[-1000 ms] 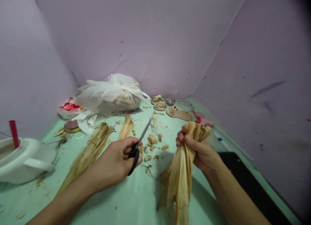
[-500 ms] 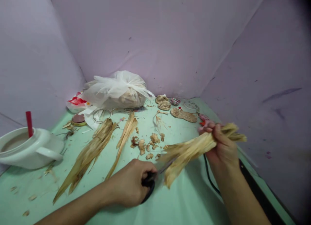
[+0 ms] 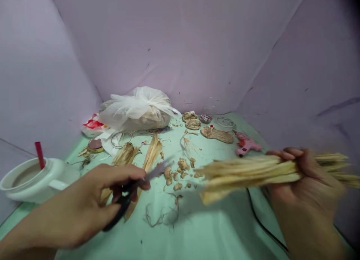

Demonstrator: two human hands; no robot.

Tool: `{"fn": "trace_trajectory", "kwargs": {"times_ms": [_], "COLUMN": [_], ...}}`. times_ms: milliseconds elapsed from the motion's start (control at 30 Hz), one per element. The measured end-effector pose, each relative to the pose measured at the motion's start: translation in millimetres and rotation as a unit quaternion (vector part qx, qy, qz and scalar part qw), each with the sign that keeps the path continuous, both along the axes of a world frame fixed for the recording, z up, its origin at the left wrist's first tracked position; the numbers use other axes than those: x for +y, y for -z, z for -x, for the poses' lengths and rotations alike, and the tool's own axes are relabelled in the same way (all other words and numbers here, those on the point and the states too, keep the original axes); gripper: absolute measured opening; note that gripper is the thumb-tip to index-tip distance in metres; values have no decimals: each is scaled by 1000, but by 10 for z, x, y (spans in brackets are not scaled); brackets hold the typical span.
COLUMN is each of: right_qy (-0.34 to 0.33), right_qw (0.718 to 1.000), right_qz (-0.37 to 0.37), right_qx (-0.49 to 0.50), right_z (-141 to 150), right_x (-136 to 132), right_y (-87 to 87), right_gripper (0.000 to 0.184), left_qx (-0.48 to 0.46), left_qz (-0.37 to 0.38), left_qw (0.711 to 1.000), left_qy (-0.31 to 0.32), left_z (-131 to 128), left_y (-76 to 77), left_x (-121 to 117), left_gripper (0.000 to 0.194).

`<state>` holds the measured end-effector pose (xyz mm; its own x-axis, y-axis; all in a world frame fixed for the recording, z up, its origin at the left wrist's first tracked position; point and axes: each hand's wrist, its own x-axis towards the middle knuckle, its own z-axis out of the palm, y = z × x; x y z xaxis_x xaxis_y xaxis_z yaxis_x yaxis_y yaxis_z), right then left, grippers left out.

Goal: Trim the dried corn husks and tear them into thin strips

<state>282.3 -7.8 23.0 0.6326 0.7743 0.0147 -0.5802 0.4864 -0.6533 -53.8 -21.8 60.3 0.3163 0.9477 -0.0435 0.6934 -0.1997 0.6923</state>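
My left hand (image 3: 84, 205) grips black-handled scissors (image 3: 132, 194), their blurred blades pointing right and up over the green table (image 3: 197, 237). My right hand (image 3: 303, 181) is closed round a bundle of dry corn husks (image 3: 253, 172) held level, with its cut ends pointing left toward the scissors. Both hands are smeared by motion. Between them small husk scraps (image 3: 180, 170) lie scattered on the table, and a tangle of fine fibres (image 3: 161, 217) lies nearer me.
Loose husks (image 3: 152, 155) lie at the middle left. A white plastic bag (image 3: 137, 108) stands at the back. A white bowl with a red stick (image 3: 36, 175) is at the left. Woven husk pieces (image 3: 216, 133), a pink glue gun (image 3: 247, 144) and its black cord (image 3: 261, 224) lie right.
My right hand swung the husk bundle from hanging down to level and moved it right. My left hand with the scissors lifted and drew left, toward me. The view tilted slightly.
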Motion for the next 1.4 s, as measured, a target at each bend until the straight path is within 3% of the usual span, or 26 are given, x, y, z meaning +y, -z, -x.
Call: {"fn": "trace_trajectory", "kwargs": {"times_ms": [100,167,233,333,433,567,667,767,867,967,1067,1167,1267,1400], "right_qy": [-147,-235,-300,-362,-394,-403,-385,-372,-392,-418,-391,-373,-380,-387], "right_qw": [989,970,950,929,914,904,901,893,886,882,891,892,891,886], "right_qz": [2,33,56,65,88,136,192,244,243,217,230,254,249,248], "right_qx": [-35,-60,-67,-47,-34,-34,-51,-67,-32,0,1,-3,-24,-62], "right_z": [42,139,254,384,442,515,619,744,850,908,918,895,852,771], "right_x": [-44,-70,-90,-102,-89,-51,-22,-15,-40,-72,-81,-66,-46,-32], "right_y": [10,31,66,144,240,361,428,461,463,463,479,501,517,524], "right_gripper": [11,19,20,21,23,25,23,27,33,34,29,26,29,27], "left_qx": [24,57,122,214,234,73,-105,-232,-303,-306,-292,-259,-161,-43], "left_qz": [-24,-36,-34,-39,-26,-28,43,153,239,268,285,252,177,132], "left_qw": [997,991,984,964,960,973,960,936,908,901,906,931,971,990], "left_qy": [-63,-116,-128,-153,-150,-219,-255,-218,-164,-148,-109,-48,-11,23], "left_z": [-4,-92,-219,-374,-401,-340,-398,-608,-869,-1038,-1069,-987,-835,-655], "left_y": [55,197,398,681,800,672,524,522,696,895,961,844,617,395], "left_x": [197,330,431,510,535,537,470,305,84,-96,-167,-140,-52,67], "left_gripper": [26,31,32,33,35,34,37,42,38,36,35,33,23,18]}}
